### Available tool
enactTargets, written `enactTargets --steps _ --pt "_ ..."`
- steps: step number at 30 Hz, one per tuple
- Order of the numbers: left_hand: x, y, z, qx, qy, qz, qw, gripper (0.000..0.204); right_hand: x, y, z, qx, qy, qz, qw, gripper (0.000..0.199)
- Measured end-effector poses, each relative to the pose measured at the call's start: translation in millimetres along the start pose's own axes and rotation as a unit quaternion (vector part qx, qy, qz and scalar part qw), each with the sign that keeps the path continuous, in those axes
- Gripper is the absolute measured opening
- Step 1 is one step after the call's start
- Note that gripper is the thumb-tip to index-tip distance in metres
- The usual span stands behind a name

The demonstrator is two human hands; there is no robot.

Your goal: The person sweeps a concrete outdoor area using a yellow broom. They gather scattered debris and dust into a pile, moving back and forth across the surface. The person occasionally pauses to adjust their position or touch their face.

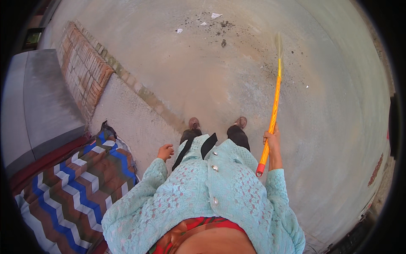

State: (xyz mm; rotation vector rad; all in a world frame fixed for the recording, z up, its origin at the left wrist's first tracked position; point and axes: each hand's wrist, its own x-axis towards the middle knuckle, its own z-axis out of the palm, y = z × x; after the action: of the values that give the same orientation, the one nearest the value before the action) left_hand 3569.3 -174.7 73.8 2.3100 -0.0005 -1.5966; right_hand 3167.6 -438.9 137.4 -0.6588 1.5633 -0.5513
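Note:
My right hand (273, 139) is wrapped round the yellow-orange handle of a broom (275, 101), not far above its red end cap. The broom points away from me. Its thin, pale bristles (278, 45) are at the far end, smeared and hard to make out, among dark crumbs on the concrete floor (198, 80). At my left side hangs my left hand (165, 152), fingers loosely bent, with nothing seen in it. Farther ahead lies a patch of dark debris (224, 31) with several white paper scraps (216, 16) about it.
To my left, a zigzag-patterned cloth (80, 186) covers something beside a grey slab-like block (46, 97). A low stack of red bricks (84, 65) stands beyond. A strip of bricks (148, 99) crosses the floor toward my shoes (194, 123).

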Motion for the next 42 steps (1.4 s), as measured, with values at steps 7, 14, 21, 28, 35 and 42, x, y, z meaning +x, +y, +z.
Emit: enactTargets --steps 7,14,21,28,35,42 --pt "-8.0 -19.5 -1.9 -0.007 0.007 -0.026 1.000 0.031 85.3 51.3 -14.4 0.152 -0.040 0.146 0.977 0.039" --pt "-15.2 -47.6 -12.6 -0.010 0.009 -0.059 0.998 0.031 141.0 -12.4 91.3 0.159 -0.183 0.096 0.965 0.044" --pt "-7.2 -14.7 -9.4 0.010 0.005 -0.025 1.000 0.031 84.5 -34.3 53.4 0.034 -0.149 -0.029 0.988 0.073" --pt "15.9 20.8 6.4 0.038 -0.032 0.013 0.999 0.032 -27.1 8.5 -26.8 -0.003 0.006 -0.035 0.999 0.077" --pt "18.0 51.8 23.7 0.085 -0.052 0.032 0.994 0.031 -43.6 56.6 -119.4 0.080 0.165 0.030 0.983 0.044" --pt "-2.0 78.1 39.0 0.127 -0.044 0.041 0.990 0.032 53.8 101.6 -189.4 0.151 0.146 0.144 0.967 0.020"
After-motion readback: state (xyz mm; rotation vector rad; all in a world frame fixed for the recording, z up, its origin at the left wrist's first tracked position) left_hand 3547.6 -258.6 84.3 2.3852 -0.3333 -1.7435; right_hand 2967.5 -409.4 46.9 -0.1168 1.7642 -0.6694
